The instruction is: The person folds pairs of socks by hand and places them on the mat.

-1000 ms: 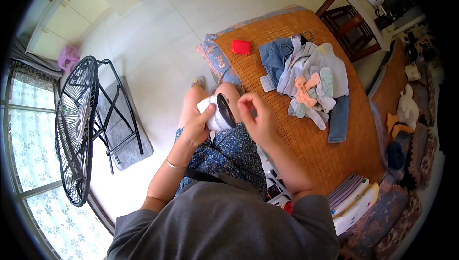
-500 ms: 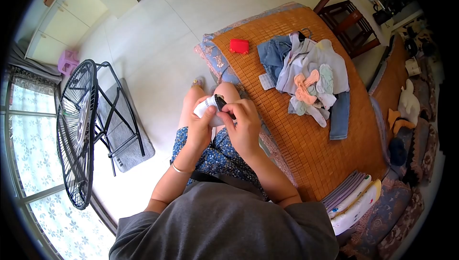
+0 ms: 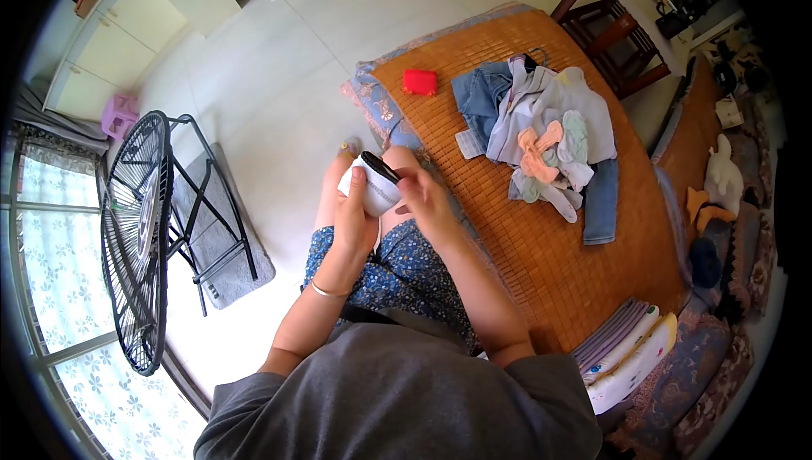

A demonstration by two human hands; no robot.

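Observation:
Over my lap, my left hand [image 3: 357, 213] grips a small rounded white-and-black bundle [image 3: 378, 194] that looks like soft fabric, with its thumb across the white side. Grey lettering runs along the white part, and a black strip forms the upper right edge. My right hand [image 3: 430, 208] has curled fingers at the right end of that black edge, pinching it. Exactly what kind of item the bundle is, I cannot make out.
To the right, a bed with a woven mat [image 3: 499, 249] bears a clothes pile [image 3: 558, 130], a red pouch [image 3: 419, 82] and folded cloths [image 3: 626, 354]. A black folding chair [image 3: 139, 240] stands on the left by a grey rug [image 3: 224, 261].
The bundle has turned, showing more of its white lettered side and a longer black edge. My right hand has shifted slightly right and down, with its fingers less over the bundle.

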